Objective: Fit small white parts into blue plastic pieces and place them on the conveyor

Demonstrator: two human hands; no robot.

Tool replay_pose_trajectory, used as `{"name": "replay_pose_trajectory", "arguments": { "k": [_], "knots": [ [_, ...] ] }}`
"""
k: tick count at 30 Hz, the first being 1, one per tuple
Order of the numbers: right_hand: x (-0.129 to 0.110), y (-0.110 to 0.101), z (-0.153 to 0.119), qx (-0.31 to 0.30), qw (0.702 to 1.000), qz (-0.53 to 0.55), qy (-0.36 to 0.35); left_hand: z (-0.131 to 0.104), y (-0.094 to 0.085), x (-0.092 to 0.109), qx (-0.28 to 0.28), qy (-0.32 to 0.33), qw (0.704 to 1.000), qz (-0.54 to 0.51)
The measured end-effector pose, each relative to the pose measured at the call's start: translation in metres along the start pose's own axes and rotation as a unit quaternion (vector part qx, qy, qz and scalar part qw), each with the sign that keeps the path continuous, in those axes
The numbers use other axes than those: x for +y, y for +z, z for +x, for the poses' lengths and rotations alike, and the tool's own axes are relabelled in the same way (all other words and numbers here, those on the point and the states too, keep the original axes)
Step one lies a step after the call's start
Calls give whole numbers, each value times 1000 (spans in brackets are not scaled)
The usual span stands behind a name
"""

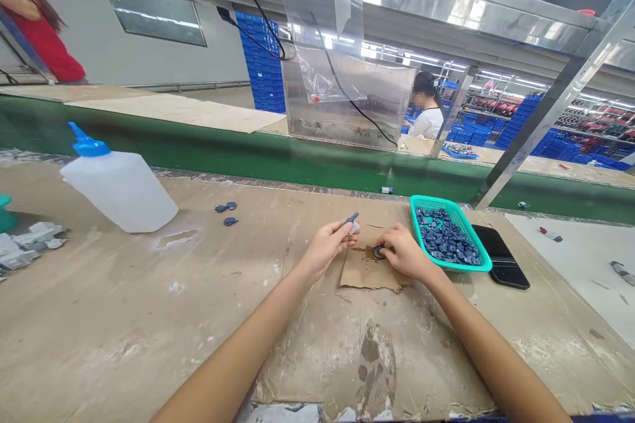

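Note:
Between the thumb and fingers of my left hand (329, 248) is a small grey-white part (354, 228) with a dark blue piece (352, 218) on its top. My right hand (403, 251) is closed, fingertips down on a small dark round thing (378, 252) whose kind I cannot make out. That thing rests on a torn piece of cardboard (364, 274) with wet brown stains. Just right of my right hand stands a teal plastic basket (486, 266) holding many small dark blue parts (444, 234).
A white squeeze bottle (122, 188) with a blue cap stands at left, near grey-white parts (30, 244). Several dark blue pieces (229, 221) lie on the table. A black phone (508, 271) lies beside the basket. Beyond runs a green conveyor belt (317, 168); a person (427, 115) sits behind it.

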State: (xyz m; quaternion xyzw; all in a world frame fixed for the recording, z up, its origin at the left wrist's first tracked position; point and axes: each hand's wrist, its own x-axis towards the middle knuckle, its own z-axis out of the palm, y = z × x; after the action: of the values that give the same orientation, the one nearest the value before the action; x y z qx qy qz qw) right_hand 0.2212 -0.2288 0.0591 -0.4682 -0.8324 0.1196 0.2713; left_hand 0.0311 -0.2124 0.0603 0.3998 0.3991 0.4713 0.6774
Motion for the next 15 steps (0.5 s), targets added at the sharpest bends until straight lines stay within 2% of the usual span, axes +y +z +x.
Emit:
{"name": "replay_pose_trajectory", "arguments": {
  "k": [3, 7, 9, 12, 15],
  "knots": [
    [1, -5, -1, 39, 998, 48, 19, -4, 4, -1, -17, -11, 1000, 19],
    [-2, -12, -4, 99, 981, 154, 58, -11, 13, -5, -79, -23, 996, 21],
    [-7, -14, -5, 111, 947, 288, 89, -14, 18, -7, -104, -17, 994, 37],
    [-14, -14, -5, 110, 874, 456, 128, -18, 22, -6, -120, -4, 990, 70],
    [-14, -12, -1, 113, 861, 474, 143, -21, 20, -4, -116, 15, 987, 110]
  ]
}}
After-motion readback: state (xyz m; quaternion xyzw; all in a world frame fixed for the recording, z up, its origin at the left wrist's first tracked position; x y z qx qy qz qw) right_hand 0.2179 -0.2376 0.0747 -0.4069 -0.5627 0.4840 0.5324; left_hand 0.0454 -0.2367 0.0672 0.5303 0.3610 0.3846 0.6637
